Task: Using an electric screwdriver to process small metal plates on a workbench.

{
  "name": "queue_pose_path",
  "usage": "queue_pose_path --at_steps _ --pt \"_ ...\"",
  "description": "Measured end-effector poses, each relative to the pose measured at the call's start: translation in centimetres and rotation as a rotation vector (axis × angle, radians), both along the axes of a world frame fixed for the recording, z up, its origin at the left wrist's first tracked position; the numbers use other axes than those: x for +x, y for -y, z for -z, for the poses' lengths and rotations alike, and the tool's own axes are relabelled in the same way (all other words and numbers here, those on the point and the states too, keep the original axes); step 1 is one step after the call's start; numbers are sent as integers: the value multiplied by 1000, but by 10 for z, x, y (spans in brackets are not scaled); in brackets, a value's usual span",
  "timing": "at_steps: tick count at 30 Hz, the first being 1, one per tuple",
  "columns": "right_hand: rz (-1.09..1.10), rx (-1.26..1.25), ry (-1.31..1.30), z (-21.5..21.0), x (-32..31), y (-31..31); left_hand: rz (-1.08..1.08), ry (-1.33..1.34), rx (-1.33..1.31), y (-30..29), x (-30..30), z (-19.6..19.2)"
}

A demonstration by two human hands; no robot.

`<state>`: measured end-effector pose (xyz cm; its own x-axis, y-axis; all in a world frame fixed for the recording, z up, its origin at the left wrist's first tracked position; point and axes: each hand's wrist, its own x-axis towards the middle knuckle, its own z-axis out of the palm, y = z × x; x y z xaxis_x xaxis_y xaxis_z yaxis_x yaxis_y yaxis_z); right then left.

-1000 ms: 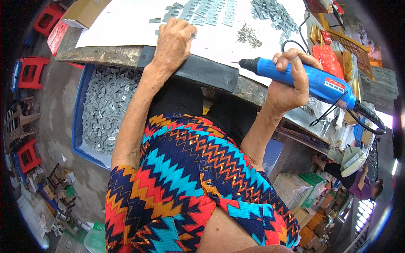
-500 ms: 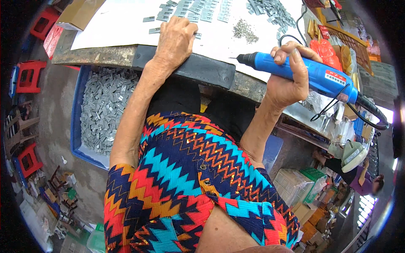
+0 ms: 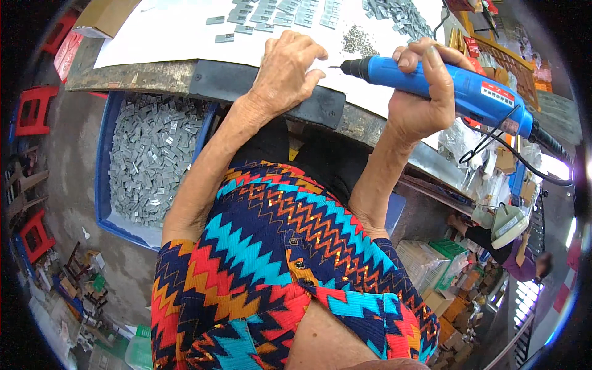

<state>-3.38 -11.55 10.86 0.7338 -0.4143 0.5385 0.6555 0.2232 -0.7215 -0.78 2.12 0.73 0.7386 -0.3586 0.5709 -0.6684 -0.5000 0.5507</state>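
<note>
My right hand (image 3: 425, 92) grips a blue electric screwdriver (image 3: 459, 86), held level above the table edge. Its thin bit points left toward my left hand (image 3: 288, 73). That hand is curled over the table's front edge, thumb and forefinger bent towards the bit; whatever it holds is hidden. Beyond it, small grey flat pieces (image 3: 265, 18) lie in rows on the white sheet (image 3: 172, 37). A scatter of tiny screws (image 3: 359, 41) lies past the screwdriver's nose. Farther right is a heap of more grey pieces (image 3: 401, 17).
A blue bin (image 3: 102, 160) full of grey pieces stands left of my lap. A cardboard box (image 3: 102, 15) sits on the table's far left corner. Red stools (image 3: 34, 111) stand at left. The screwdriver's black cable (image 3: 555, 148) trails right. Another person (image 3: 524, 262) is at far right.
My left hand has moved right, from the grey pieces to the screwdriver's tip. One piece near its fingers no longer shows. The screwdriver has shifted slightly left and up.
</note>
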Motion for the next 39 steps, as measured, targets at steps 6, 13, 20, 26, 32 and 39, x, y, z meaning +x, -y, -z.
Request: queue_pose_path --at_steps 6,13,20,26,32,39 --pt "-27 1 -32 5 1 -5 3 -37 -37 -4 -1 3" --pt "-7 0 -33 4 0 -8 12 -32 -58 -3 2 5" --pt "-20 25 -24 6 1 -6 37 -34 -79 -4 2 5" --pt "-36 37 -18 6 0 -8 52 -59 -89 -5 2 4" --pt "-51 25 10 8 1 -8 75 -63 -118 -8 3 6" --pt "-67 29 31 7 -1 -10 94 -27 -104 -8 3 5"
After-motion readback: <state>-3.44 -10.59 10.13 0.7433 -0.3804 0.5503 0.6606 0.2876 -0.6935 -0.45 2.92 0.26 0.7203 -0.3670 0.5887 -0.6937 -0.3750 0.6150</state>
